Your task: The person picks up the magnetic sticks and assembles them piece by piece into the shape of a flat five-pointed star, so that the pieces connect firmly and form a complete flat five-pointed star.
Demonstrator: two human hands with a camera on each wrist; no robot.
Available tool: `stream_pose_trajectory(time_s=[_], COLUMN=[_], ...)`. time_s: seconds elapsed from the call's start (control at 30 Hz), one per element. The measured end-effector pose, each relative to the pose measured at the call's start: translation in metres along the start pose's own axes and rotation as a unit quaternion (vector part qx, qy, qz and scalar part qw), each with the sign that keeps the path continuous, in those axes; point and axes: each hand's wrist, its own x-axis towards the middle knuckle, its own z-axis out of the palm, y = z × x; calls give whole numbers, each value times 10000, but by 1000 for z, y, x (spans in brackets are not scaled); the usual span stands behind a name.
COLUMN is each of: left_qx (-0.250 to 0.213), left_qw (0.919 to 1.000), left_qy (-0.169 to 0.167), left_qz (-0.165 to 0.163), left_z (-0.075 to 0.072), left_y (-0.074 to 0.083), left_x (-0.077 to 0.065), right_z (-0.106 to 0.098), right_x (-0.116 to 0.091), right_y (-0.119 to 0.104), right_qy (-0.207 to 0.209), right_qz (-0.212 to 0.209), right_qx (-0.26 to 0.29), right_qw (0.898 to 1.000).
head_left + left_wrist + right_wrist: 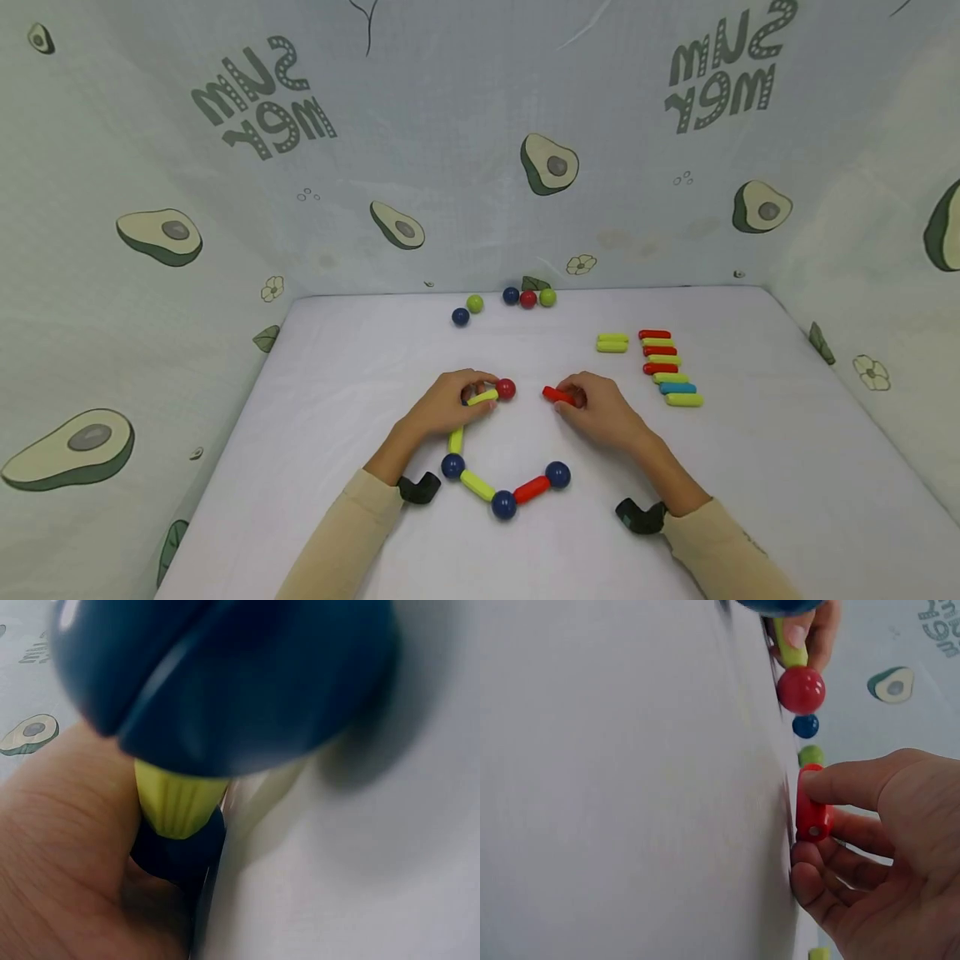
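Note:
My left hand (444, 405) grips a yellow-green rod (483, 397) of a ball-and-rod chain. A red ball (506, 389) sits on that rod's right end, and a dark blue ball at its other end is mostly hidden by the fingers. From there the chain curves down through a yellow rod (455, 440), a blue ball (453, 466), another yellow rod (477, 486), a blue ball (504, 505), a red rod (532, 489) and an end blue ball (557, 475). Right of the red ball, my right hand (602, 410) pinches a loose red rod (811, 802) between thumb and fingers, apart from the ball.
Loose balls lie at the table's back edge, among them a blue ball (461, 317) and a red ball (528, 299). A column of red, yellow and blue rods (660, 368) lies to the right, beside two yellow rods (612, 342). A patterned cloth (480, 108) hangs behind.

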Motion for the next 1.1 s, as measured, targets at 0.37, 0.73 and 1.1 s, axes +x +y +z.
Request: stream_pose_trajectory(time_s=[0.37,0.73,1.1], left_qx=[-60,116,1127], left_qw=[10000,9999,9927], left_qy=[-44,-106,-218], left_qz=[9,27,367], left_z=[-1,-2,4], left_y=[-1,2,37], left_x=[2,3,11], right_z=[20,20,-7], right_x=[9,-2,-44], right_y=[-31,-30,-8], right_qy=[-302,-167,-1228], right_qz=[-128,153,-832], right_qx=[258,309,695], right_qw=[9991,9993,9865])
